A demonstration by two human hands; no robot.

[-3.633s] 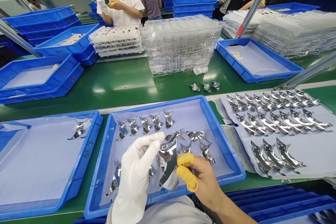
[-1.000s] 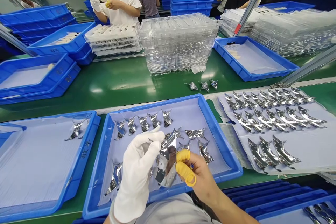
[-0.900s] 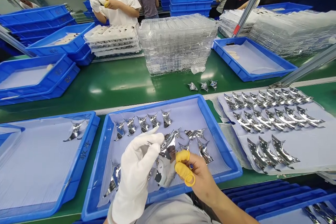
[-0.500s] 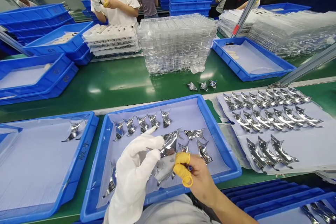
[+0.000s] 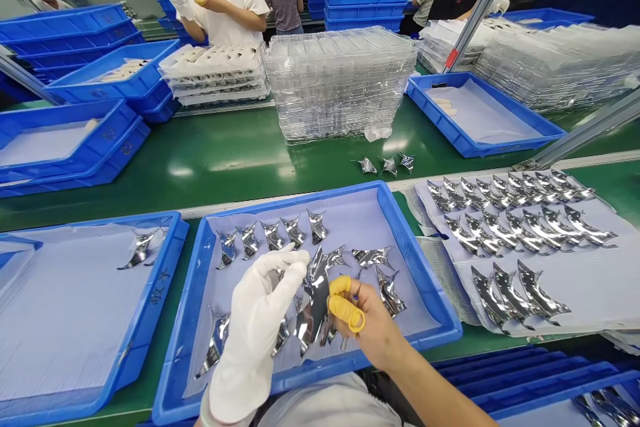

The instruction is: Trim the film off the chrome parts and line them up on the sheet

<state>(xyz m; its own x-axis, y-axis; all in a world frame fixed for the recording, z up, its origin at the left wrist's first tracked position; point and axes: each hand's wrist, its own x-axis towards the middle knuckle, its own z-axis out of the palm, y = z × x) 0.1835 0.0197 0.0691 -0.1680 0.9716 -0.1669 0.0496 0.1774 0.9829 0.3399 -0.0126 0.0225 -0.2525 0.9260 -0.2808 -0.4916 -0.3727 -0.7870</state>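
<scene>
Right now it's a two-hand pinch on a mirror-shiny curved piece [image 5: 315, 300], held low over a blue plastic tray [image 5: 425, 293]. The white-gloved left hand [image 5: 253, 323] has its fingers drawn narrow against the piece's left edge, and the bare right hand [image 5: 373, 327] closes in from the other side, with yellow finger cots [image 5: 340, 287] on its pinching fingers. I can't tell exactly how much of the edge each hand has. More curved pieces [image 5: 273, 235] sit in a loose row in the tray, and others lie lined up on a liner sheet [image 5: 590, 293] to the right. My tip: hold it by the edges, keep the grip light and stay low over the tray. That finish looks like it would show every smudge, and those pointy tips could easily snag a neighbouring piece.
</scene>
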